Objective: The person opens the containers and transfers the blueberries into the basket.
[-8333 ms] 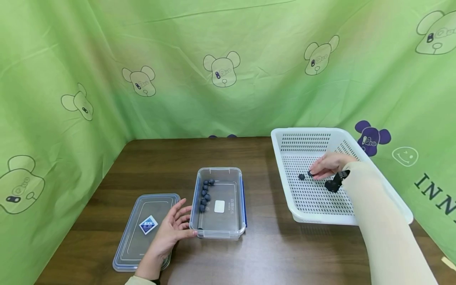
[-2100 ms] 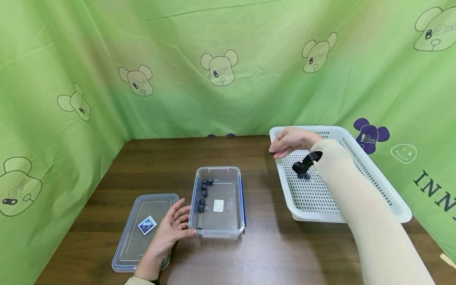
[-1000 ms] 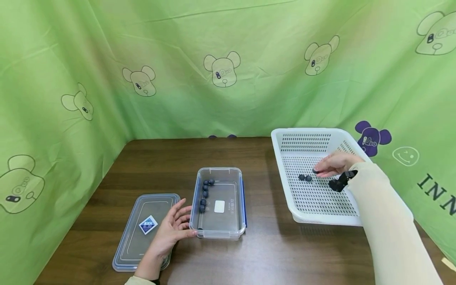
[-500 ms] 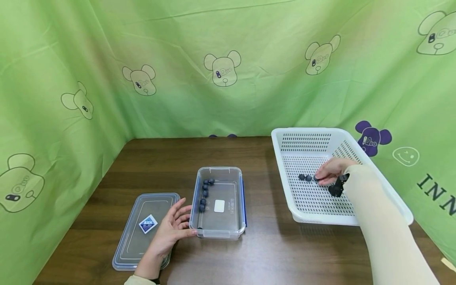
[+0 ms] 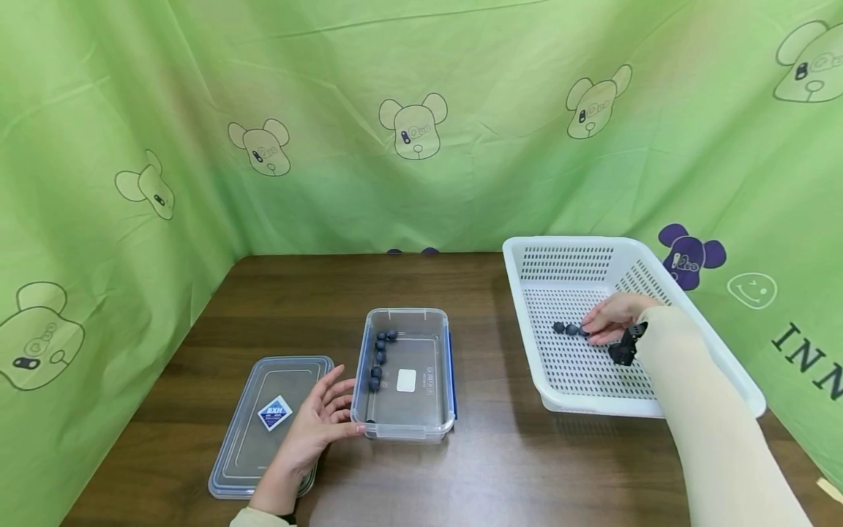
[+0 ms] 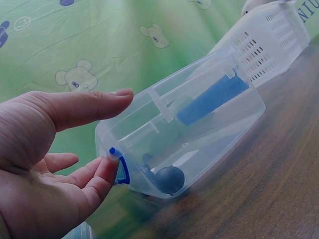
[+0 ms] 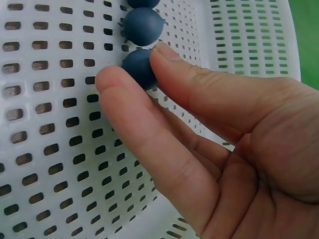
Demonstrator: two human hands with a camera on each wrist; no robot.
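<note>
My right hand (image 5: 612, 316) is low inside the white perforated basket (image 5: 536, 369). In the right wrist view its thumb and index finger pinch a dark blue blueberry (image 7: 139, 69) at the basket floor. Two more blueberries lie in line beyond it, the nearer blueberry (image 7: 143, 26) almost touching. My left hand (image 5: 316, 428) rests against the left side and front corner of a clear plastic box (image 5: 428, 424), thumb at the rim, fingers extended. Several blueberries (image 5: 380, 357) lie along the box's left side. One blueberry (image 6: 170, 179) shows large through the wall in the left wrist view.
A clear lid (image 5: 240, 454) with a blue edge and a diamond label lies left of the box, partly under the left forearm. A blue latch (image 5: 452, 380) hangs on the box's right side. Green cloth (image 5: 329, 197) hangs behind and beside the brown table (image 5: 500, 468).
Two seconds ago my right hand carried a blueberry over the basket's left rim; it has since lowered it beside two others. The box holds one fewer than eight seconds ago. My left hand stays.
</note>
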